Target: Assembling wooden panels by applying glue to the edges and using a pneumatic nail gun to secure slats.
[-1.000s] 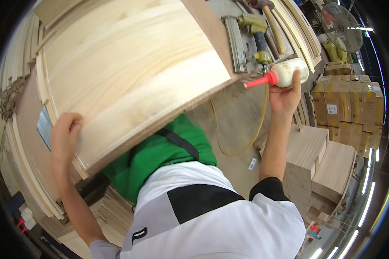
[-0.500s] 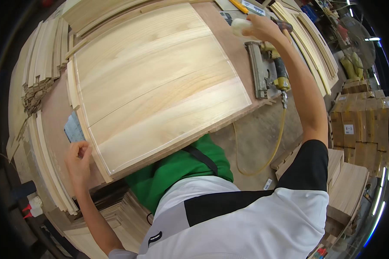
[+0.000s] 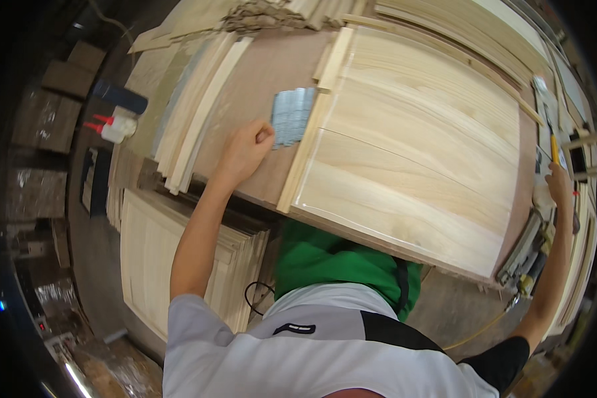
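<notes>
My left hand (image 3: 249, 151) hovers over the table's left part with fingers curled; whatever may be inside is hidden. Just beyond it lie silvery nail strips (image 3: 292, 116) on the brown tabletop (image 3: 262, 86). To their right is a pale wooden panel (image 3: 418, 142), a thin white line running along its edges. My right hand (image 3: 560, 186) is at the far right, beside a whitish bottle (image 3: 542, 200) and below a yellow-handled tool (image 3: 555, 151). Its fingers are small and blurred, so its grip is unclear. A nail gun (image 3: 525, 255) lies nearer me on the right.
Wooden strips (image 3: 288, 156) border the panel's left and far edges. More long strips (image 3: 202, 113) lie at the table's left. White bottles with red tips (image 3: 116, 128) stand further left. Stacked panels (image 3: 179, 259) lean below the table, and a yellow hose (image 3: 474, 336) hangs at lower right.
The view has swung left, so the panel now sits further right. My right hand held the whitish bottle above the table; now the bottle is low beside it. My left hand stays curled near the nail strips.
</notes>
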`<state>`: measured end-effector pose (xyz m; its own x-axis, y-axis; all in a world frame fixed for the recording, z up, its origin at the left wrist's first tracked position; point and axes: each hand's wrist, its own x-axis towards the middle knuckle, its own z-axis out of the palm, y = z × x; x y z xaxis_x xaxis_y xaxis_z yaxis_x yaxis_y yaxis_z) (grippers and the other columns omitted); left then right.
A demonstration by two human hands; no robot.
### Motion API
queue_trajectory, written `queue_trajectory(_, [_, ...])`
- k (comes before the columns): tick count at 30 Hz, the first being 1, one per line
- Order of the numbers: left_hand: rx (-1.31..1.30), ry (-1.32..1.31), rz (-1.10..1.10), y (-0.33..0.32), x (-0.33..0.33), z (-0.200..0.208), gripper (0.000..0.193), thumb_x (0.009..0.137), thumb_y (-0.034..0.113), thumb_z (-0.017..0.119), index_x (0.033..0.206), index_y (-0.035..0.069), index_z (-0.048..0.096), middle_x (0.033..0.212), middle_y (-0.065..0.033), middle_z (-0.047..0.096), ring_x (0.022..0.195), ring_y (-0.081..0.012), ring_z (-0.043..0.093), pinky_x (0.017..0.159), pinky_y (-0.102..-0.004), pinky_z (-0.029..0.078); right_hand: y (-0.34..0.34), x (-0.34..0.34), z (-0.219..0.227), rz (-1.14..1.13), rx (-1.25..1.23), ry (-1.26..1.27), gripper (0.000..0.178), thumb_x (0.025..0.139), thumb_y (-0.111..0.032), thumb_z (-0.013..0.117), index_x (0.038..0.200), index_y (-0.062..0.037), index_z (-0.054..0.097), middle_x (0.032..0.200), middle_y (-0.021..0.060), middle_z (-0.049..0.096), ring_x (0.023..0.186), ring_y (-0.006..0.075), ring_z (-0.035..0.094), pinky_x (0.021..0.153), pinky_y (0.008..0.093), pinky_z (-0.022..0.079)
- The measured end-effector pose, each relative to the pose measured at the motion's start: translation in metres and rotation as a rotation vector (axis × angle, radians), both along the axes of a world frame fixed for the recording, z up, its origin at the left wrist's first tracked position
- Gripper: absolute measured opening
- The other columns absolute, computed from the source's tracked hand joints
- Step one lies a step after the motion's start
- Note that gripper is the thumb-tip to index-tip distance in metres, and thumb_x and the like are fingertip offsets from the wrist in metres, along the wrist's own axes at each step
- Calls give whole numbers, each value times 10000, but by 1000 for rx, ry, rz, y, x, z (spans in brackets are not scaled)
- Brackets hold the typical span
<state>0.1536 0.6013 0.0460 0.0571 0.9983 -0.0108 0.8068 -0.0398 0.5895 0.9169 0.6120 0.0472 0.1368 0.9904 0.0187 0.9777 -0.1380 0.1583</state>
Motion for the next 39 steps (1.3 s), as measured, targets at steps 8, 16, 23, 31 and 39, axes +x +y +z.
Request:
queue_trajectory(8, [496,451,275,52,-116,-29,280,799,182,667,1031,26,650,1049,-171,597,992,-340,551,887,-405,439,-84,-170,33,-39,178,571,323,951,-176,569,1222,-1,595,1030,124,664,959,192,613,843,334,463])
queue_trajectory(16, [563,731,315,79,-112,-35,479,791,286,696,1183,28,604,1228,-215,542,1142,-377,484,999,-454,365,-148,-236,45,-181,148,814,274,944,-143,587,1169,11,610,952,73,650,883,142,578,808,299,455])
queue_trajectory(23, [170,525,593,118,-202,-27,762,824,581,570,1300,-12,528,1311,-263,511,1242,-415,450,1059,-458,323,-152,-241,45,-195,177,808,260,934,-109,592,1161,15,618,946,79,658,864,138,581,773,290,458])
queue_trajectory(31, [-50,393,557,136,-211,-22,963,744,693,576,1297,-92,500,1332,-293,493,1244,-351,501,1040,-414,374,-154,-244,34,-239,121,832,317,946,-186,589,1201,2,608,984,71,656,937,135,582,829,293,441])
queue_trajectory(39, [-185,235,542,142,-208,-15,960,660,625,712,1270,-93,527,1266,-269,555,1143,-332,578,942,-399,453,-143,-259,35,-183,135,835,270,933,-116,603,1178,-4,621,960,77,668,908,140,614,800,282,465])
